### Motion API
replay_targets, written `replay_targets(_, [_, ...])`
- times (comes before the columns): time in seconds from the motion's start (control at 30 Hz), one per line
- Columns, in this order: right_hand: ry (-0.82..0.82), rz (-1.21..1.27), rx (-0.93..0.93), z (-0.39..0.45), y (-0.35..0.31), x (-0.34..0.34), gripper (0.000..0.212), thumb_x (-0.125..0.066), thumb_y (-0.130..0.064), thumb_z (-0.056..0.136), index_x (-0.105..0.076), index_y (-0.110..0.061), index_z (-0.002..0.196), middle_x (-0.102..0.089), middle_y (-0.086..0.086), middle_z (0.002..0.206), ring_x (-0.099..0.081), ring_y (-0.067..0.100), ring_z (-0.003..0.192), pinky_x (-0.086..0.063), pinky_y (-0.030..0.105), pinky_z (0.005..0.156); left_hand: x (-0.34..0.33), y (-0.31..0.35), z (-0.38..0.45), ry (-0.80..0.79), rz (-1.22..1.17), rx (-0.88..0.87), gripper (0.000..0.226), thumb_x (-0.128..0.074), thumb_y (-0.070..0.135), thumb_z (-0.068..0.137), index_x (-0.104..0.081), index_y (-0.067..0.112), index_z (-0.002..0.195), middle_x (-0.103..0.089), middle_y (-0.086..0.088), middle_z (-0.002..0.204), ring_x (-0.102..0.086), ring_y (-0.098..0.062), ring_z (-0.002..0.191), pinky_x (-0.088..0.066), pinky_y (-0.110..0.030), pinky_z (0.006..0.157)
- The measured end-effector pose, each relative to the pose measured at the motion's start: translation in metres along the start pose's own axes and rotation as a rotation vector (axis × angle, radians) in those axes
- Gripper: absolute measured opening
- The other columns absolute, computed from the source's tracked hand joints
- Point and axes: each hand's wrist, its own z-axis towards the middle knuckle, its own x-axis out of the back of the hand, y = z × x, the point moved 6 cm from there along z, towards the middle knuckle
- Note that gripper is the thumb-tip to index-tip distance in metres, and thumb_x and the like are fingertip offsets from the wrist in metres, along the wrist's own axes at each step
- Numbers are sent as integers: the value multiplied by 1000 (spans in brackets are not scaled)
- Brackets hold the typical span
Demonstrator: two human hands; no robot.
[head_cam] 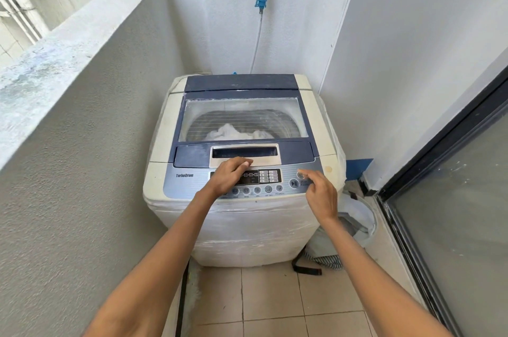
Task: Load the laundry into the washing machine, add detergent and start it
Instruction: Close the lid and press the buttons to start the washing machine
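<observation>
A white and blue top-loading washing machine [242, 210] stands in the corner with its lid [242, 105] down. White laundry [233, 133] shows through the lid's clear window, inside the drum. My left hand [229, 176] rests with its fingers on the silver lid handle [264, 162], over the left part of the control panel [272, 180]. My right hand [320, 193] hovers over the panel's right end, its index finger stretched toward the round power button [301, 174], with the other fingers curled and holding nothing. The start/pause button [293, 183] sits just left of that hand.
A tap with a blue fitting [261, 2] and hose hangs on the back wall. A low balcony wall [82, 89] runs along the left. A glass sliding door [453, 213] closes the right. A white bag [357, 221] and a dark strap [306, 269] lie on the tiled floor right of the machine.
</observation>
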Motion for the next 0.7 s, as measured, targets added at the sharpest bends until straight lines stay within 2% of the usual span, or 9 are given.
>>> replay_targets(0.07, [-5,46,43,-2,-4,-5,51,-43,17,78,-71,-15,107,-68,3,104,-64,22,93,-51,30,76,-6,-2,3,-6,-36,-12,36,-38,26,101,-61,11,124,-60,-5,129,-50,-14,124,-35,-26,104])
replay_targets(0.17, [32,41,30,0,-2,-7,46,-45,15,78,-73,-15,99,-70,2,99,-65,23,89,-53,32,71,-11,-9,11,-1,-127,-7,39,-35,31,102,-61,12,124,-61,-4,130,-46,-13,129,-32,-30,111])
replay_targets(0.3, [36,-56,108,-2,-2,-9,44,-46,12,77,-76,-18,87,-71,-1,93,-67,20,89,-51,27,63,-11,-15,16,7,-280,22,41,-34,31,102,-63,8,120,-67,-8,119,-59,-12,114,-40,-31,107])
replay_targets(0.47, [53,-95,175,-6,-3,-11,47,-31,-4,79,-76,-16,90,-70,0,88,-67,22,83,-55,31,58,-4,-17,20,3,-378,29,54,-34,43,96,-67,5,114,-68,-10,115,-62,-16,113,-42,-31,105])
replay_targets(0.6, [59,-128,178,-6,-3,-10,44,-38,4,77,-75,-14,93,-69,1,87,-66,23,80,-55,31,59,-3,-15,19,5,-405,20,46,-32,30,103,-67,2,112,-68,-13,115,-62,-18,114,-41,-35,108])
replay_targets(0.7, [66,-133,185,-6,-3,-10,45,-34,-2,80,-75,-13,92,-69,1,87,-66,22,80,-56,31,58,-5,-17,19,9,-394,12,46,-33,32,102,-69,4,110,-68,-11,115,-61,-17,114,-40,-36,108])
